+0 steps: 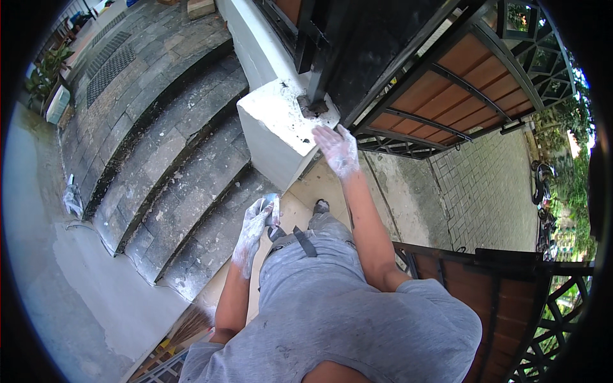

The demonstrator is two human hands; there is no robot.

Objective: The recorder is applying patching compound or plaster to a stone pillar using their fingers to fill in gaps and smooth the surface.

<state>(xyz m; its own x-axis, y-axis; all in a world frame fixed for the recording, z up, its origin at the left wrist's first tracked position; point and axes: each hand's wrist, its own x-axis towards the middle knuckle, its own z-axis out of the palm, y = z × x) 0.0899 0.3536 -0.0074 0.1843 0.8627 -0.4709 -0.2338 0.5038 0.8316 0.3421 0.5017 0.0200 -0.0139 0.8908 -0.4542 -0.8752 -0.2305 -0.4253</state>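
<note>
White powder or paste coats both my hands. My left hand (253, 225) is closed around a small flat pale piece (274, 205), bluish white and smeared; its exact kind does not show. It is held in front of my legs, apart from the white pillar block (273, 131). My right hand (337, 152) is open, fingers stretched out and thumb apart, at the block's right edge; I cannot tell whether it touches. The block's top is rough, with dark specks and a dark broken notch (314, 110) at the foot of a black metal post (322, 80).
Curved grey stone steps (191, 153) rise on the left beside a smooth grey wall (102, 274). A crumpled plastic bag (72, 196) lies by the steps. Brown gate panels in black frames (447, 96) stand at upper right, another gate leaf (472, 293) at lower right. Paving (491, 191) lies between.
</note>
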